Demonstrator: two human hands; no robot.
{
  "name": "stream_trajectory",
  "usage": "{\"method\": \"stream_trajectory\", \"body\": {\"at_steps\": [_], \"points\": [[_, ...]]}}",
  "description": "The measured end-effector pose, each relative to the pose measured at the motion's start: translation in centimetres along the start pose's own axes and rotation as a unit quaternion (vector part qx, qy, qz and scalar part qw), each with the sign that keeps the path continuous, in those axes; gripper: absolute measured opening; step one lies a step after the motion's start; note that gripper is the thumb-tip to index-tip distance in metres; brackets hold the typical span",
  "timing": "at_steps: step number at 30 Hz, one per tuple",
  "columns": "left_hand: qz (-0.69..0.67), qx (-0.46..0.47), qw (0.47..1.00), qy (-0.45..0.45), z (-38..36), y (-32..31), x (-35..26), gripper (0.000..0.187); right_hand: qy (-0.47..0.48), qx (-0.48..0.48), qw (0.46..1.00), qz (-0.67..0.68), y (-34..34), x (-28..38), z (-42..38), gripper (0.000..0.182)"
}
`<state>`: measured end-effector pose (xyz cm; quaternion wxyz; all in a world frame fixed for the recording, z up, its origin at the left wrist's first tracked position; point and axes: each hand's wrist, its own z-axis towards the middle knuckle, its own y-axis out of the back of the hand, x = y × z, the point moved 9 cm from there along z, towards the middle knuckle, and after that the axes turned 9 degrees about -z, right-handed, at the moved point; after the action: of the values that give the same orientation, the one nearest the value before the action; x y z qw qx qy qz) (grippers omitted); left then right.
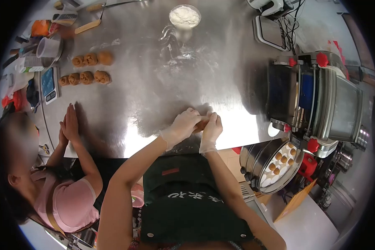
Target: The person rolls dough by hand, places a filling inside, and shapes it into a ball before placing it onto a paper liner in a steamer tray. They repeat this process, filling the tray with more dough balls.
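Note:
Both of my hands wear thin clear gloves and meet over the near edge of the steel table (146, 91). Between them is a small brown dough piece (201, 124), mostly covered by fingers. My left hand (185, 126) wraps its fingers around the left side of the piece. On the right side, the fingers of my right hand (212, 128) press against it. Two rows of brown dough balls (86, 77) lie at the table's left. A bowl of white flour (184, 16) stands at the far side, with flour smeared on the steel below it.
A co-worker (71, 200) stands at the left, palms together over the table. A digital scale (50, 85) and tubs (48, 48) are at the left edge. A dough machine (316, 100) stands right, above a round steamer tray (281, 183) with dough balls.

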<state>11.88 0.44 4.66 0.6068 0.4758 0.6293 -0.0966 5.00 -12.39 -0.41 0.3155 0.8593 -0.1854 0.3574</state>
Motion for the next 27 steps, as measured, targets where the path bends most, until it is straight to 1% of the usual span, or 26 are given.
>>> {"method": "stream_trajectory", "body": {"at_steps": [1,3,4,5,6,7,9,10,13,15,16,18,19,21,22,23,24,26,27], "points": [[0.026,0.02,0.999,-0.003,-0.1,-0.3,0.6,0.038,-0.046,0.048,0.997,0.027,-0.3,0.1,-1.2,0.032],[0.076,0.065,0.995,-0.007,-0.8,-1.2,1.7,0.033,0.006,-0.001,1.0,-0.025,-0.1,0.8,-1.6,0.025],[0.062,0.026,0.996,-0.052,-1.3,-1.3,1.8,0.034,0.035,-0.023,0.998,-0.052,-0.1,1.4,-1.7,0.021],[0.049,-0.014,0.994,-0.097,-2.4,-1.6,2.1,0.035,0.118,-0.039,0.985,-0.118,-0.7,2.6,-2.0,0.017],[0.036,-0.054,0.988,-0.141,-3.5,-1.7,1.9,0.037,0.198,-0.054,0.961,-0.184,-1.4,3.1,-2.6,0.015],[0.106,-0.076,0.98,-0.148,-4.3,-1.9,1.6,0.039,0.276,-0.067,0.926,-0.249,-2.2,3.4,-3.1,0.015],[0.242,-0.12,0.95,-0.159,-5.5,-2.3,0.7,0.043,0.383,-0.126,0.871,-0.279,-2.7,3.9,-3.6,0.02],[0.256,-0.12,0.949,-0.142,-5.6,-2.4,0.7,0.045,0.434,-0.154,0.838,-0.293,-3.1,4.2,-4.0,0.023],[0.282,-0.115,0.947,-0.103,-6.0,-3.7,0.7,0.049,0.45,-0.158,0.801,-0.362,-3.6,4.5,-3.4,0.024],[0.297,-0.124,0.942,-0.094,-4.8,-3.4,1.0,0.049,0.42,-0.126,0.812,-0.386,-3.8,4.3,-2.2,0.021],[0.275,-0.136,0.948,-0.085,-4.8,-2.8,0.8,0.05,0.406,-0.106,0.817,-0.396,-4.0,3.8,-2.0,0.02],[0.226,-0.157,0.959,-0.064,-5.1,-1.6,0.4,0.052,0.356,-0.034,0.897,-0.259,-2.9,3.0,-1.1,0.02],[0.133,-0.19,0.972,-0.023,-5.7,-1.0,0.8,0.054,0.325,0.004,0.926,-0.192,-2.4,2.5,-0.7,0.021],[-0.061,-0.244,0.966,0.056,-7.6,-1.6,1.6,0.059,0.235,0.044,0.952,-0.191,-1.2,1.3,-0.7,0.024],[-0.066,-0.258,0.963,0.051,-8.3,-3.0,1.2,0.061,0.187,0.062,0.961,-0.192,-0.5,0.6,-1.1,0.026],[-0.066,-0.277,0.958,0.042,-8.1,-4.3,1.5,0.062,0.198,0.041,0.96,-0.191,-0.2,0.5,-1.2,0.026],[-0.066,-0.297,0.952,0.034,-7.7,-4.6,1.5,0.063,0.125,0.06,0.979,-0.149,-0.4,-0.3,-0.9,0.027],[-0.057,-0.338,0.939,0.041,-7.7,-5.2,2.3,0.056,-0.031,0.092,0.993,-0.068,-0.3,-2.5,-1.3,0.027],[-0.062,-0.358,0.931,0.043,-7.7,-4.9,2.7,0.054,-0.061,0.123,0.989,-0.06,-0.8,-2.7,-1.7,0.027]]}}
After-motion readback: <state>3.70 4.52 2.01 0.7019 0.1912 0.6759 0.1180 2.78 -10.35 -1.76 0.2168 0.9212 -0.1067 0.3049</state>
